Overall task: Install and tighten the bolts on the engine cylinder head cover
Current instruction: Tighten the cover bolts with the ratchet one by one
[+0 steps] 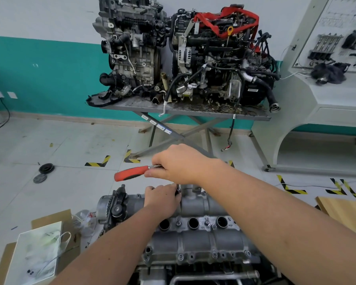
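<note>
1. The cylinder head cover [195, 239], bare grey metal, sits low in the middle of the view on the engine, with three round plug wells along its top and bolts [214, 254] seated along its near edge.
2. The ratchet wrench [132, 173], red-handled, lies level above the cover's far edge, handle pointing left; its extension shaft [178, 188] drops to the cover.
3. The right hand [179, 163] curls over the wrench's head end, gripping it.
4. The left hand [162, 195] rests on the cover's far side, fingers pinched round the shaft.
5. Beyond, a metal table [185, 111] carries two engines [214, 56]; a paper bag [37, 251] lies on cardboard at lower left.
</note>
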Demonstrator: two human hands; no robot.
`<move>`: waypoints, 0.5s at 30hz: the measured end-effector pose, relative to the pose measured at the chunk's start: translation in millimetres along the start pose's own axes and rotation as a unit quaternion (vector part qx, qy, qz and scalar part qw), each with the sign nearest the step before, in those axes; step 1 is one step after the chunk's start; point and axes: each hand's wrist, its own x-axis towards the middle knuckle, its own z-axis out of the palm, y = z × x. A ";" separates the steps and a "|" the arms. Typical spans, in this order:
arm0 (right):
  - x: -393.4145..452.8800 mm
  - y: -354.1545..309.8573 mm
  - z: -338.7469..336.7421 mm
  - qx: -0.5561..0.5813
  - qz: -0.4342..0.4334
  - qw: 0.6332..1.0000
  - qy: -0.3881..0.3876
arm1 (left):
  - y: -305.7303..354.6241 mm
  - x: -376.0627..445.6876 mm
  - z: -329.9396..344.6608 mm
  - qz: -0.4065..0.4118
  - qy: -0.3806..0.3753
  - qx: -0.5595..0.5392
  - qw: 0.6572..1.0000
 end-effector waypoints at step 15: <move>11.6 -12.5 8.2 0.115 0.238 0.960 0.093 | -1.5 -5.5 -4.5 -0.001 -0.006 -0.037 0.999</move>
